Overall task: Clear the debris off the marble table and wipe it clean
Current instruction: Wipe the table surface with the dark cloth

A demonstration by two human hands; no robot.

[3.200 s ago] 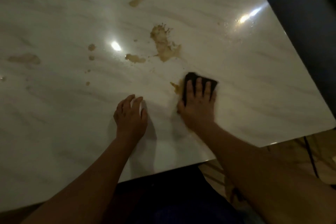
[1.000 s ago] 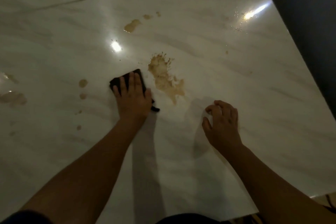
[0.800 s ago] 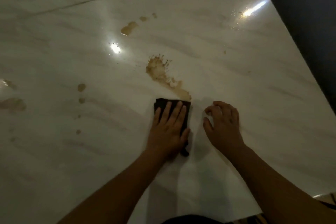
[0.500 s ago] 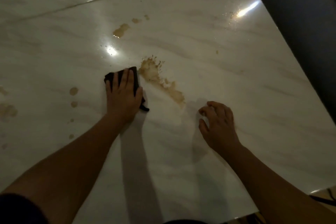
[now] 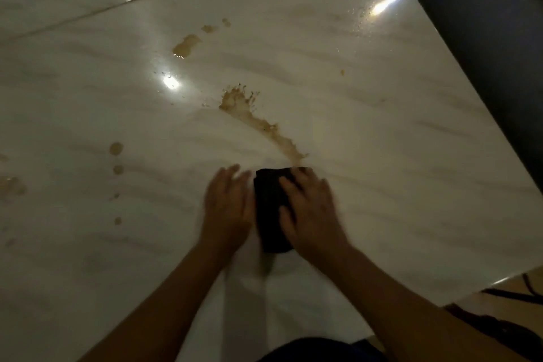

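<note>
Head view: our right hand (image 5: 311, 214) presses the cloth (image 5: 269, 208) flat-fingered, left hand (image 5: 227, 208) flat beside it; spills (image 5: 258, 123) beyond it are left.

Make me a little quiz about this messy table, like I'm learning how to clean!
1. True or false: the big brown spill on the marble table is all wiped away.
2. Where is the right hand? A) pressing on the dark cloth B) on top of the spill C) off the table
3. Fill in: the left hand lies flat ___ the cloth.

Key: 1 false; 2 A; 3 beside.
</note>
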